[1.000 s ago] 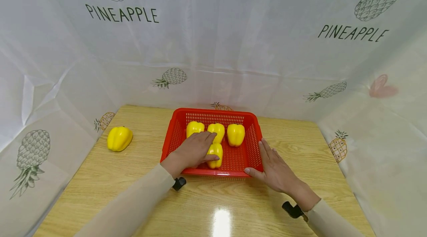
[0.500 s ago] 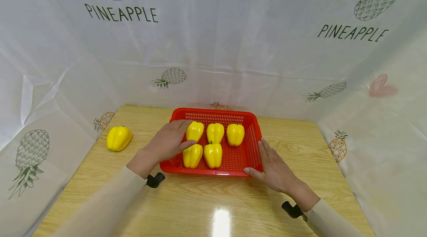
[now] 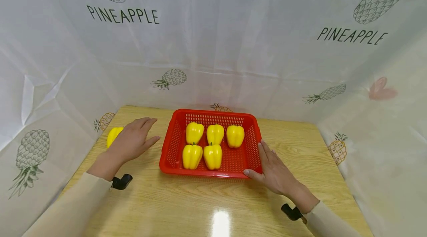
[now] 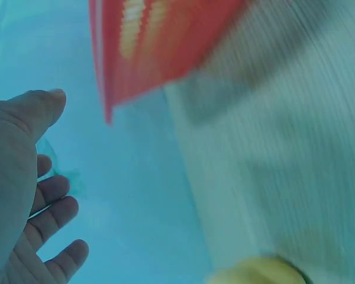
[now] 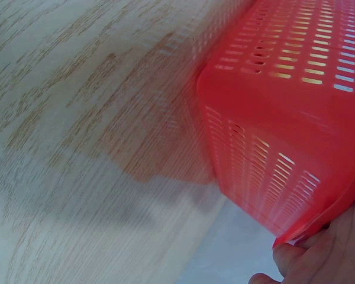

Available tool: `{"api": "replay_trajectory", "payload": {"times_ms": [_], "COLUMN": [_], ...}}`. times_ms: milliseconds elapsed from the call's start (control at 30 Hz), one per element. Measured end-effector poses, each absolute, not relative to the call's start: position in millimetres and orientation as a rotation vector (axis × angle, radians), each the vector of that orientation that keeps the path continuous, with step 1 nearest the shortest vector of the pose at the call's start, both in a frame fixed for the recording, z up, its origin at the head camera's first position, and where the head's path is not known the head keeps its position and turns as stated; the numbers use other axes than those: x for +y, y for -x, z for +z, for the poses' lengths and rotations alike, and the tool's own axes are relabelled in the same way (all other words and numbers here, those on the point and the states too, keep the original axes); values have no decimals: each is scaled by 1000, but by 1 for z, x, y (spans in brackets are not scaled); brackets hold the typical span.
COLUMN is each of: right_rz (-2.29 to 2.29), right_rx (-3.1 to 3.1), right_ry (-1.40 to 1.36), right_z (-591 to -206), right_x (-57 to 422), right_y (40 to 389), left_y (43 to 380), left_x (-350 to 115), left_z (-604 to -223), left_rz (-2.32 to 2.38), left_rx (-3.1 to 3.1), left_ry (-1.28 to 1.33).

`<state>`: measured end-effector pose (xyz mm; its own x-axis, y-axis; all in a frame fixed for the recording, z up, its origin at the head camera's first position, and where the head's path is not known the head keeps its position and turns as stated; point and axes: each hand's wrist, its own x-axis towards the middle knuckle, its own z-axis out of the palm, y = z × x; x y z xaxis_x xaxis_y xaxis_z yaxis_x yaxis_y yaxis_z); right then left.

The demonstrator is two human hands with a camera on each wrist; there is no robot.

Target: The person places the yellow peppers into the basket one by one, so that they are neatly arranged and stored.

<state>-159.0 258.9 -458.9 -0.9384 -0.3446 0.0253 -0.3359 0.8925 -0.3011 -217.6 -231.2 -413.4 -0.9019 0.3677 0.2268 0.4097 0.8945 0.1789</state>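
Note:
My left hand (image 3: 131,141), fingers extended and thumb apart, is over the table's left side. It partly covers a lone yellow bell pepper (image 3: 113,135); I cannot tell whether they touch. The left wrist view catches part of that pepper (image 4: 257,272) at its lower edge, with nothing in the hand. Several yellow bell peppers lie in the red plastic basket (image 3: 217,174), three along the back and a pair in front (image 3: 192,156). My right hand (image 3: 277,170) rests on the basket's front right corner, its fingers straight along the side and the thumb on the front rim.
The wooden table (image 3: 186,207) is enclosed at the back and sides by a pale sheet (image 3: 233,55) printed with pineapples. The basket stands near the table's middle, close to the back sheet. A black wrist-worn device (image 3: 122,182) sits under the left wrist.
My left hand has left a bell pepper in the basket's front left and moved out leftward to the lone pepper. The right hand has stayed on the basket.

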Motion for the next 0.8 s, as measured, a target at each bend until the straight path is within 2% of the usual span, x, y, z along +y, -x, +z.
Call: {"api": "replay_trajectory", "payload": {"times_ms": [467, 800], "right_rz": [-477, -484], "right_rx": [3029, 3035], "right_ry": [556, 557], "right_z": [-459, -459], "right_x": [258, 258], "right_y": [159, 159], "left_y": [220, 224], "left_x": [-318, -342], "left_z": [-425, -435], "left_rz": [-176, -48], "left_rx": [-2951, -3026], "left_ry": [499, 603]}}
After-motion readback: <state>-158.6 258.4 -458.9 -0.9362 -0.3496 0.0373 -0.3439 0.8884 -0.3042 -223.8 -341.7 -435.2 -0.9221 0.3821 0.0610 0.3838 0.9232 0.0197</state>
